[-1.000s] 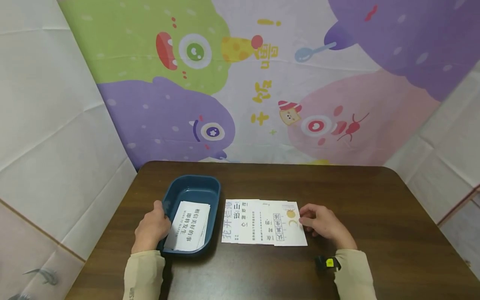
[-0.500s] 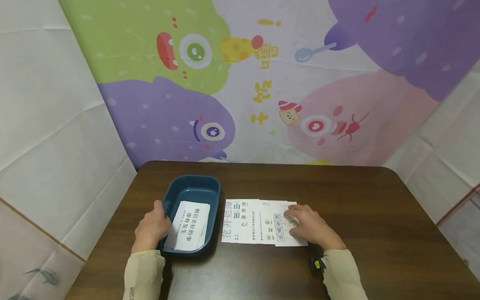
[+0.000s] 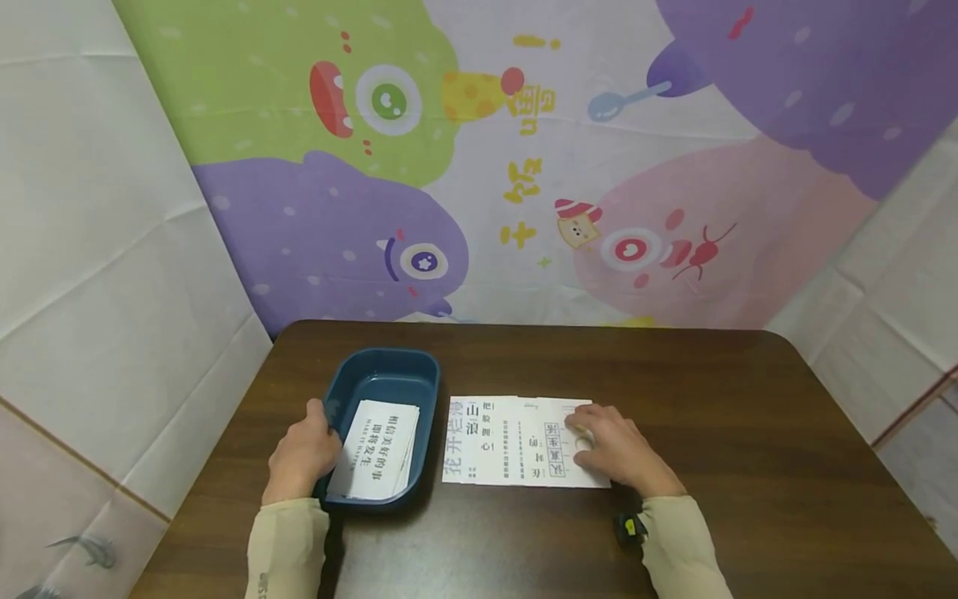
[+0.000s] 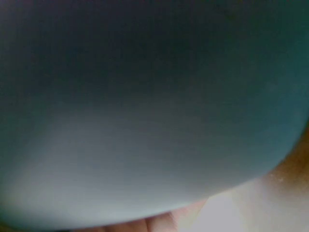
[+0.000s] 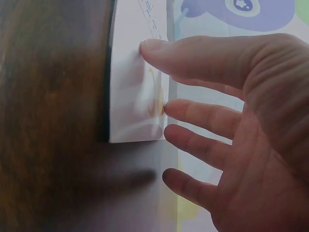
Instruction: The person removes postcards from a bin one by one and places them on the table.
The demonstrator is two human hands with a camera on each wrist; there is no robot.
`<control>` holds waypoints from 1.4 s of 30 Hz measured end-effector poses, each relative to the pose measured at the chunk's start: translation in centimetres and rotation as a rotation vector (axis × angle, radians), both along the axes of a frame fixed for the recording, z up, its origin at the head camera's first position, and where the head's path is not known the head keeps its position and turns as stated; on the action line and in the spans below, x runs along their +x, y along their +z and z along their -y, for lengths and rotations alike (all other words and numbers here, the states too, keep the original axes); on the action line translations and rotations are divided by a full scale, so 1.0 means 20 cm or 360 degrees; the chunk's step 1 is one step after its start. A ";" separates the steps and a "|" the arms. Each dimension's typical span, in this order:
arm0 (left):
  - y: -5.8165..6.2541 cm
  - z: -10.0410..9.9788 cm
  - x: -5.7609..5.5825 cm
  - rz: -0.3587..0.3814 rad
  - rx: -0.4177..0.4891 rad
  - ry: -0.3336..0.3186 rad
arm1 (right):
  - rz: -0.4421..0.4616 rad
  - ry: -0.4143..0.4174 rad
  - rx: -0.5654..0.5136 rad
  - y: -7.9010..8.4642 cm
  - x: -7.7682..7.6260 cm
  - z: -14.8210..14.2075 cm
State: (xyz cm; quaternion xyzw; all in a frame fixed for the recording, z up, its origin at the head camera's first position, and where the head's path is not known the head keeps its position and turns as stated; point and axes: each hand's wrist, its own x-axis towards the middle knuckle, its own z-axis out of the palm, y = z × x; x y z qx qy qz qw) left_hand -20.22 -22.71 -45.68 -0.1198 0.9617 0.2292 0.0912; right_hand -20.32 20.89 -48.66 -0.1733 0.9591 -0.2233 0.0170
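Note:
My left hand (image 3: 303,453) grips the left rim of a dark blue rectangular tray (image 3: 397,356), thumb over the edge. In the left wrist view, the blurred tray wall (image 4: 145,125) covers most of the fingers. Inside the tray lies a stack of white printed cards (image 3: 374,449). To the right, a row of overlapping white cards (image 3: 494,441) lies flat on the table. My right hand (image 3: 624,449) is over the row's right end, thumb and fingers spread. Seen from the right wrist, thumb and fingertips touch or hover just over the end card (image 5: 130,96).
Brown wooden table (image 3: 748,433) extends right of the cards and in front of them. A cartoon-printed cloth (image 3: 524,291) hangs behind its back edge. Pale panels (image 3: 135,249) stand at both sides.
The right hand has moved left from the end card's right edge onto the card. That card has shifted slightly left and away from me. The left hand and tray keep their place.

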 end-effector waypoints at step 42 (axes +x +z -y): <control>-0.01 0.00 -0.01 0.0028 0.0012 0.0015 | 0.0004 -0.0016 -0.0060 0.02 0.00 0.09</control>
